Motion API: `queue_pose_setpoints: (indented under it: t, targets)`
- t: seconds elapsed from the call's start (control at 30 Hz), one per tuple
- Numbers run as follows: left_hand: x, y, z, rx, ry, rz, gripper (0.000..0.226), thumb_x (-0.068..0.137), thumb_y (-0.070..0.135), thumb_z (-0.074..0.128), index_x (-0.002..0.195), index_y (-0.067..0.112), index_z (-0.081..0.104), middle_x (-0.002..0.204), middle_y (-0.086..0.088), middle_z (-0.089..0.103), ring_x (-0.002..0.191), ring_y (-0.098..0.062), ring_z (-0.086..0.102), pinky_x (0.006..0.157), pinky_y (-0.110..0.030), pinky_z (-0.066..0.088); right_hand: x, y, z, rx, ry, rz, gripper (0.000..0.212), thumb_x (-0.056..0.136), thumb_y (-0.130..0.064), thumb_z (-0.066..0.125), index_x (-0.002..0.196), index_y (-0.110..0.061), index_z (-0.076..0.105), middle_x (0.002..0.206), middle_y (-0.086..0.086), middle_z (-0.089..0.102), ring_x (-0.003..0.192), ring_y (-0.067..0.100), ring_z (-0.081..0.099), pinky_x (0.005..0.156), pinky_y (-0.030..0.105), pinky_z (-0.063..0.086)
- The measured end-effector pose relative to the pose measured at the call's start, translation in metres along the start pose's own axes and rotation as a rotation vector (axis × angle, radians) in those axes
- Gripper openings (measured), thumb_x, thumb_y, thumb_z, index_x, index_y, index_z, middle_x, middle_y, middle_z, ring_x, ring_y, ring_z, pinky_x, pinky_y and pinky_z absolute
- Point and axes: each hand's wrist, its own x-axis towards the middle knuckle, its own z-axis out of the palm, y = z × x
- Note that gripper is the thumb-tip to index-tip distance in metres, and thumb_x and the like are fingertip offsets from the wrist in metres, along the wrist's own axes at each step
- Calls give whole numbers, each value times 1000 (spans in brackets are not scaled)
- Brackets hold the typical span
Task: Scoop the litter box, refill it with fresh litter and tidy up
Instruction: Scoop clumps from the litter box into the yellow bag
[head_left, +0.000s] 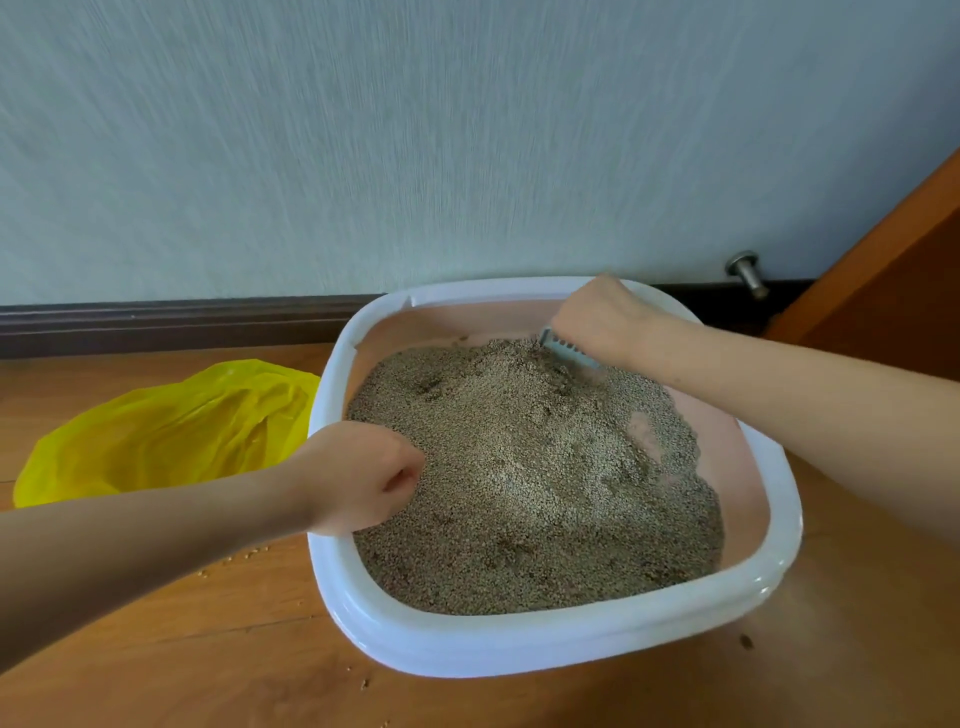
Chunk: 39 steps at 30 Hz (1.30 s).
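Note:
A litter box (519, 644) with a white rim and pink inner wall stands on the wooden floor, filled with grey-brown litter (530, 467). My right hand (602, 317) is at the box's far side, shut on a grey slotted scoop (566, 351) whose blade digs into the litter. Most of the scoop is hidden by the hand and the litter. My left hand (358, 478) rests on the box's left rim with its fingers curled over the rim. A patch of pink floor of the box (644, 431) shows through on the right.
An open yellow plastic bag (171, 431) lies on the floor left of the box. A few spilled grains (234, 561) lie near the left rim. A wall with dark baseboard (171, 322) runs behind, with a metal door stopper (748, 270) and a wooden door (893, 291) at right.

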Motion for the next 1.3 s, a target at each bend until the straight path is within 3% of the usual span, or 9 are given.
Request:
queue_pose_setpoints:
  t: [0.2,0.3,0.4,0.6,0.7,0.8,1.0,1.1,1.3]
  targets:
    - [0,0,1,4,3,-21,22,81,38,32,72,22,42,73,7,51,75,-13,53,69,-35,48,3,19,-15,-70,94,-49,21,82,-4,57,66,-16,52,56,-4,40,60,21,49,46,21,26]
    - [0,0,1,6,-1,-27,22,80,38,32,72,22,44,73,7,52,75,-14,53,69,-35,49,5,11,-12,-143,54,-69,32,80,4,54,59,-15,40,60,-4,46,66,21,50,45,22,23]
    - [0,0,1,11,-2,-32,23,79,39,31,72,22,44,73,6,52,75,-15,54,68,-35,49,7,-7,-4,-180,-52,-219,25,76,2,59,65,-16,48,78,-1,66,71,21,59,46,25,29]
    - [-1,0,1,4,2,-25,22,79,38,31,71,23,44,71,7,51,74,-14,53,67,-36,49,-6,3,-10,-205,41,-295,15,67,-10,71,69,-20,60,65,-5,59,66,19,57,45,24,29]
    - [0,0,2,7,11,-26,24,79,38,30,72,21,46,72,6,52,74,-15,54,66,-35,49,-15,-11,13,-344,116,-376,19,70,0,66,66,-19,63,62,-5,63,61,18,60,45,25,35]
    - [0,0,2,5,16,-23,23,79,38,31,71,22,44,71,7,52,73,-14,54,66,-35,49,-26,-4,23,-289,209,-286,29,51,0,76,47,-20,56,44,-5,52,44,18,51,38,18,29]
    - [1,0,2,14,11,-30,19,84,36,39,72,22,45,72,8,52,75,-14,55,67,-33,49,-43,-12,17,47,69,16,16,83,-5,60,71,-15,57,57,-5,44,46,18,36,43,25,34]
    - [0,1,1,23,11,-34,18,86,35,41,73,23,43,72,8,50,78,-14,55,69,-32,48,-50,-7,6,242,117,87,12,84,-4,57,78,-12,63,69,0,56,60,24,48,46,25,35]
    - [0,4,-2,39,9,-47,20,87,33,41,73,19,46,72,6,53,76,-15,55,67,-33,48,-58,35,25,438,102,244,32,80,-19,62,52,-11,48,52,0,45,54,25,46,46,25,24]
